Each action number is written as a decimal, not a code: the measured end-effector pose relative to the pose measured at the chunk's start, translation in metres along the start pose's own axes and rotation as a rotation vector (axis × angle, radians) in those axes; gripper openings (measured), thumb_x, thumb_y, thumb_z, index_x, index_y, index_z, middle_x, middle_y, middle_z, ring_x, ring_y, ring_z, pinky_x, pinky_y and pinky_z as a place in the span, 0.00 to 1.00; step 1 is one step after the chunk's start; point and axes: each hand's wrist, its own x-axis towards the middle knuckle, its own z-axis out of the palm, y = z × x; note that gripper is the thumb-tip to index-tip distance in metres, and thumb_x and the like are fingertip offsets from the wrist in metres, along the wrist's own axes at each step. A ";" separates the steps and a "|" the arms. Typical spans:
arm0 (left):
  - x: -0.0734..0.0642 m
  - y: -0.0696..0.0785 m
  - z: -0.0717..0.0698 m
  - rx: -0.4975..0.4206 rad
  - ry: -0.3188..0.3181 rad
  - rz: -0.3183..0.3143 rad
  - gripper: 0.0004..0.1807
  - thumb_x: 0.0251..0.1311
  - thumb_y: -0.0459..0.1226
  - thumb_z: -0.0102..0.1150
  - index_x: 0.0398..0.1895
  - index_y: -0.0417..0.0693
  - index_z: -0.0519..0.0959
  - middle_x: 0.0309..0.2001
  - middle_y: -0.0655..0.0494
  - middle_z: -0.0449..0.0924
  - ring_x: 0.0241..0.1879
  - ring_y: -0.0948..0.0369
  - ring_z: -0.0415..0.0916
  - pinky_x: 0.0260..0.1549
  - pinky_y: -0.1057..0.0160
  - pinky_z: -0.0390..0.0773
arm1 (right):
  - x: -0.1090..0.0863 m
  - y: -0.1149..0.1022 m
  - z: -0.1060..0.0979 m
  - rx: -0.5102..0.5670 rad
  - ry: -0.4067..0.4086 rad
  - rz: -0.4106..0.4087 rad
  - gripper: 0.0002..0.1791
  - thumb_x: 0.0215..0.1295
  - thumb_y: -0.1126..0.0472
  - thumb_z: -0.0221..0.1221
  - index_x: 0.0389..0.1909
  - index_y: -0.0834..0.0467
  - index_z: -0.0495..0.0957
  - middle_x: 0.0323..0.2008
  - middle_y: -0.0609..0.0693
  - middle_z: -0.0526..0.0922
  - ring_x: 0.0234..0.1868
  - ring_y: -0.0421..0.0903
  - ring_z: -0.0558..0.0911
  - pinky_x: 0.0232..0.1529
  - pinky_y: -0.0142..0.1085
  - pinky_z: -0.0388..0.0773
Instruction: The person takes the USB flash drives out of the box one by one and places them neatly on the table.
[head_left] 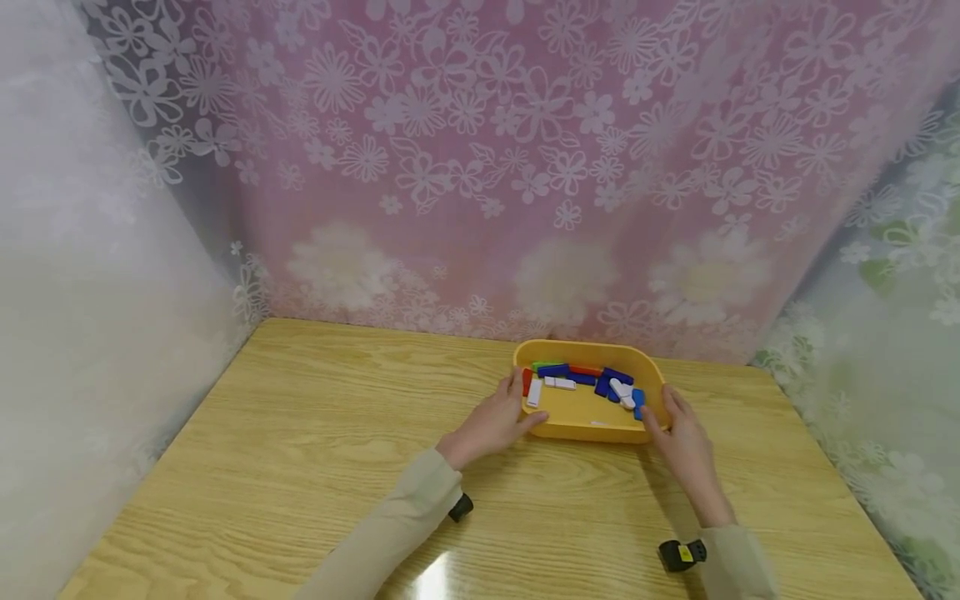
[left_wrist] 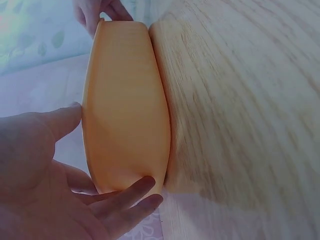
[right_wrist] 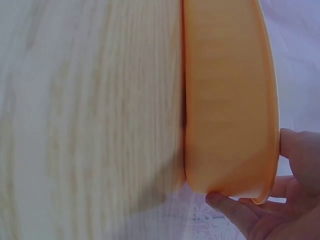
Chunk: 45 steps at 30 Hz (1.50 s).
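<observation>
A yellow tray (head_left: 592, 430) stands on the wooden table (head_left: 315, 450) near its far edge. Inside lie several small blocks: blue ones (head_left: 617, 377), white ones (head_left: 559, 382), a red one (head_left: 586, 370) and a green one (head_left: 544, 364). My left hand (head_left: 508, 410) grips the tray's left end, thumb at the rim and fingers under the wall. My right hand (head_left: 670, 422) grips the right end the same way. In the left wrist view the left hand (left_wrist: 75, 175) clasps the tray's wall (left_wrist: 125, 110). In the right wrist view the right hand (right_wrist: 290, 210) clasps the tray (right_wrist: 230, 100).
A pink flowered curtain (head_left: 525, 167) hangs right behind the table. White lace cloth (head_left: 90, 292) closes the left side, and pale flowered cloth (head_left: 892, 333) the right. Bare tabletop stretches to the left of and in front of the tray.
</observation>
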 end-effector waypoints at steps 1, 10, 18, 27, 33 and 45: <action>-0.001 -0.001 0.000 -0.002 0.001 -0.002 0.49 0.74 0.59 0.46 0.80 0.36 0.40 0.79 0.35 0.47 0.38 0.55 0.85 0.50 0.56 0.82 | 0.000 0.000 0.001 0.003 0.002 -0.008 0.40 0.80 0.48 0.50 0.76 0.72 0.49 0.74 0.76 0.52 0.71 0.76 0.56 0.68 0.67 0.56; -0.008 -0.009 -0.005 -0.039 0.013 -0.016 0.49 0.74 0.57 0.49 0.81 0.37 0.41 0.78 0.34 0.48 0.34 0.57 0.83 0.40 0.59 0.82 | -0.006 -0.006 0.004 0.042 -0.014 -0.057 0.42 0.79 0.47 0.51 0.76 0.72 0.48 0.74 0.76 0.50 0.67 0.75 0.65 0.64 0.66 0.63; -0.013 -0.014 -0.008 -0.056 0.035 -0.025 0.48 0.75 0.58 0.47 0.81 0.38 0.40 0.78 0.36 0.50 0.30 0.59 0.81 0.36 0.59 0.82 | -0.007 -0.014 0.006 0.033 -0.026 -0.067 0.44 0.78 0.43 0.50 0.77 0.71 0.46 0.75 0.75 0.50 0.64 0.74 0.69 0.64 0.65 0.65; -0.018 -0.020 -0.012 -0.056 0.048 -0.069 0.44 0.77 0.56 0.44 0.81 0.38 0.41 0.78 0.34 0.50 0.53 0.45 0.81 0.57 0.46 0.78 | -0.010 -0.025 0.010 0.024 -0.068 -0.067 0.47 0.78 0.41 0.49 0.78 0.70 0.41 0.76 0.73 0.46 0.70 0.75 0.60 0.68 0.65 0.58; -0.023 -0.025 -0.016 -0.041 0.067 -0.085 0.43 0.78 0.53 0.46 0.81 0.37 0.42 0.77 0.33 0.53 0.62 0.41 0.75 0.62 0.44 0.73 | -0.012 -0.033 0.013 0.048 -0.081 -0.069 0.48 0.78 0.41 0.50 0.78 0.69 0.39 0.76 0.73 0.45 0.70 0.73 0.62 0.68 0.63 0.61; -0.030 -0.034 -0.023 -0.080 0.071 -0.104 0.43 0.78 0.51 0.47 0.81 0.38 0.41 0.76 0.34 0.54 0.65 0.41 0.71 0.63 0.43 0.72 | -0.011 -0.045 0.021 0.065 -0.089 -0.064 0.48 0.78 0.42 0.51 0.78 0.70 0.41 0.77 0.73 0.45 0.73 0.72 0.58 0.69 0.62 0.60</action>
